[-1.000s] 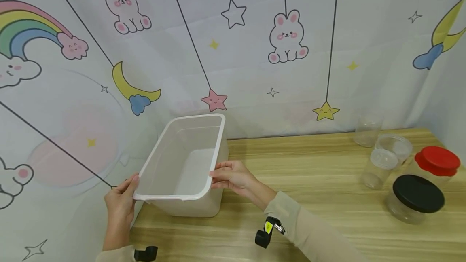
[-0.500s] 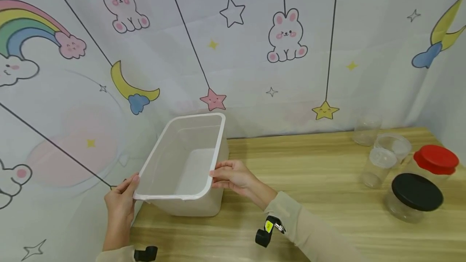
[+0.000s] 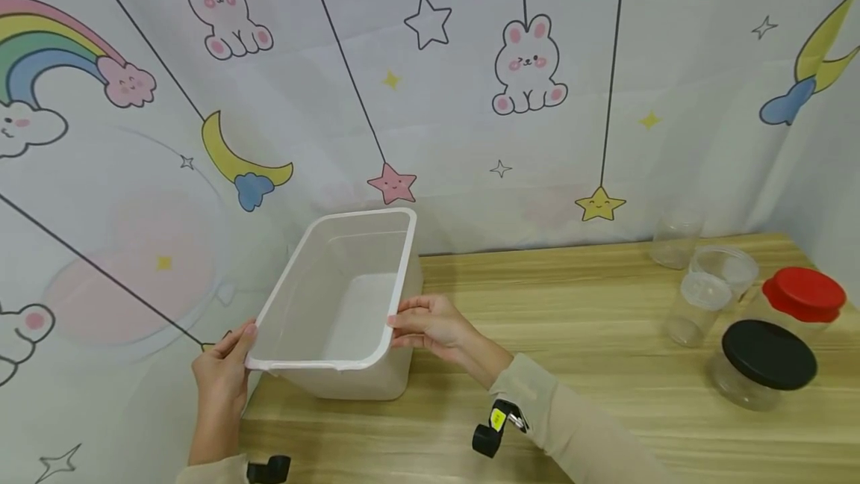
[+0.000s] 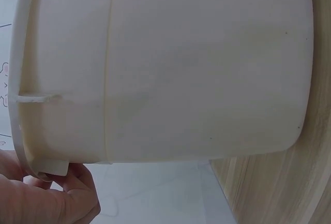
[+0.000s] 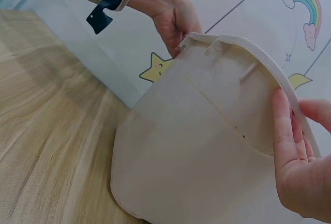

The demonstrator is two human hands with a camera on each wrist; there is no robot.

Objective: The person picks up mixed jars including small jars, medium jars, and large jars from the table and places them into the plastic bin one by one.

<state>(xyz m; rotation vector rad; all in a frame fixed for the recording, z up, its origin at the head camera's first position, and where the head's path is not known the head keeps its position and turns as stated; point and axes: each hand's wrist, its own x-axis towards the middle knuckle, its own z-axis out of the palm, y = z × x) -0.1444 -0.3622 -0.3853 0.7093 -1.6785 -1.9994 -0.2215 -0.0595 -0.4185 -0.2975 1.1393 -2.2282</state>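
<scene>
A deep white plastic bin (image 3: pixel 366 305) with rounded corners stands on the wooden table at the left, its open top tilted toward me. Nothing lies inside it. At its near left corner my left hand (image 3: pixel 223 372) pinches the rim; the left wrist view shows the fingers (image 4: pixel 77 195) curled under the lip. My right hand (image 3: pixel 437 331) grips the rim on the near right side. In the right wrist view, the right thumb lies outside the lip and the fingers (image 5: pixel 284 125) press the wall beneath it.
At the table's right stand clear jars: one with a black lid (image 3: pixel 769 355), one with a red lid (image 3: pixel 806 294), and several clear containers (image 3: pixel 699 305) beside them. A printed cloth backdrop (image 3: pixel 457 148) rises behind and left of the wooden table (image 3: pixel 537 297).
</scene>
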